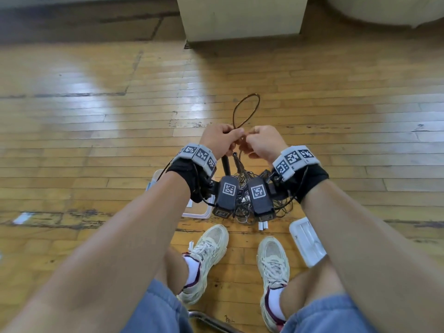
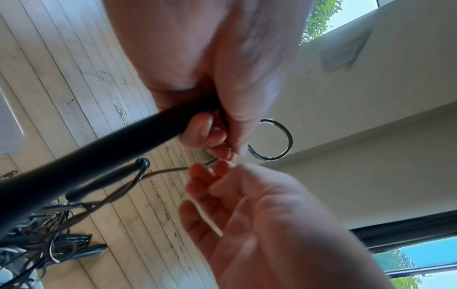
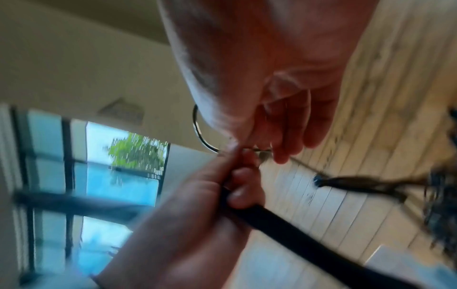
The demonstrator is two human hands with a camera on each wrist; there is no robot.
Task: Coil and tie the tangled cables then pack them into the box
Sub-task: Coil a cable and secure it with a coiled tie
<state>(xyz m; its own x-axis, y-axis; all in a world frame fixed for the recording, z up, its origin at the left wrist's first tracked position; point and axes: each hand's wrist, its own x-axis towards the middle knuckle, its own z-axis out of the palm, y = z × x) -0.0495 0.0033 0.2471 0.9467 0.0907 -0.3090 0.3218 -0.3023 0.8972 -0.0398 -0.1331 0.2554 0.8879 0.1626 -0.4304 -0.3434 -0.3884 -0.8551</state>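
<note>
A thin brown cable forms a loop (image 1: 247,109) that stands up above my two hands, held together over the wooden floor. My left hand (image 1: 236,137) pinches the base of the loop (image 2: 277,140) and also grips a thick black strap-like piece (image 2: 99,156) that hangs down. My right hand (image 1: 248,138) pinches the same thin cable (image 3: 257,150) right beside the left fingertips. The cable runs down to a tangled heap of cables (image 1: 245,207) on the floor, partly hidden by my wrist cameras. A clear plastic box (image 1: 197,213) lies left of the heap, and its lid (image 1: 307,241) lies to the right.
My two pale sneakers (image 1: 209,255) stand just behind the heap. A cream cabinet base (image 1: 240,20) rises at the far side. A metal chair leg (image 1: 209,320) shows at the bottom edge. Two small white plugs (image 1: 263,225) lie by the heap.
</note>
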